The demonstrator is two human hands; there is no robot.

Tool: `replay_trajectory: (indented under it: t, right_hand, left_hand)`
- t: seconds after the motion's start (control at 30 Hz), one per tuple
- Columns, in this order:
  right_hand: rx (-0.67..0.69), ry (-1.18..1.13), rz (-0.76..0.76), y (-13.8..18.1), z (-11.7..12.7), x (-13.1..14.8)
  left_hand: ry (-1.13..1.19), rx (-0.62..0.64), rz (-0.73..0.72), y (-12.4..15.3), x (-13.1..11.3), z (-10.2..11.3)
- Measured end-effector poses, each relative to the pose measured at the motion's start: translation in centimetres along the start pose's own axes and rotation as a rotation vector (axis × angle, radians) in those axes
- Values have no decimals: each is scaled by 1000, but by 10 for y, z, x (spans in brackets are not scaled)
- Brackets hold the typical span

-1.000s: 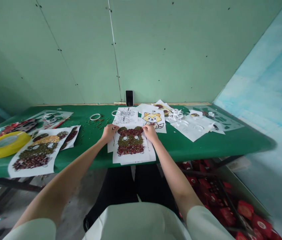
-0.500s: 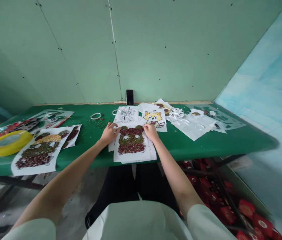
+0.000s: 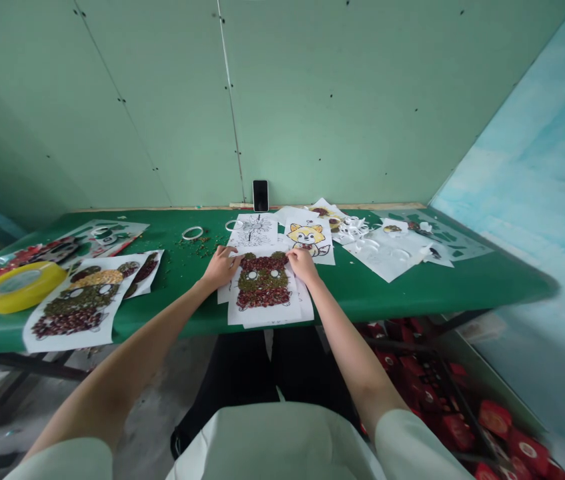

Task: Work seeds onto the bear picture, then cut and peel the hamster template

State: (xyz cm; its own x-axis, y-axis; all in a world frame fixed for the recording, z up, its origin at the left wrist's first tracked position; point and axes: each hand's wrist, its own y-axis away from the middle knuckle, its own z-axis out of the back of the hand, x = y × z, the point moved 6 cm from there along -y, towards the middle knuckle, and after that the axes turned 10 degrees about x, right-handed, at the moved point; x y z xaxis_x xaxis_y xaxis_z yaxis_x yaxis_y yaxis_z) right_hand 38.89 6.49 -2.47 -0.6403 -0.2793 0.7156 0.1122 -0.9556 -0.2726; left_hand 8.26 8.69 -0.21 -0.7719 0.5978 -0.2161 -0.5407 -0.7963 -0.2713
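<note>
A white sheet with a bear picture (image 3: 263, 285) filled in with red and green seeds lies at the near edge of the green table (image 3: 412, 287), on top of other sheets. My left hand (image 3: 221, 266) rests at its top left corner, fingers curled down onto the paper. My right hand (image 3: 303, 263) sits at the top right corner, fingertips pinched at the bear's ear. What the fingertips hold, if anything, is too small to see.
A second seed bear sheet (image 3: 77, 301) and a yellow tape roll (image 3: 15, 285) lie at left. A fox picture (image 3: 308, 239), a line drawing (image 3: 255, 231), white rings (image 3: 193, 233), paper scraps (image 3: 387, 248) and a phone (image 3: 261, 195) sit behind. Red boxes (image 3: 442, 400) fill the floor at right.
My left hand has slid a little right onto the sheet's top corner; the right hand stays at the bear's ear. The view shifted slightly.
</note>
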Motion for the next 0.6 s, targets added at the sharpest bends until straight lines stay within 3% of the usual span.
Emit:
replay_trajectory:
  t: [0.33,0.6]
  right_hand:
    - [-1,-21,8,-1,-2,-3]
    - [-5,-13,-5,-2,-3,-5]
  left_hand:
    - [-69,-20,-57,0,-6,-3]
    - [-108,41,-39,-2,-9,-5]
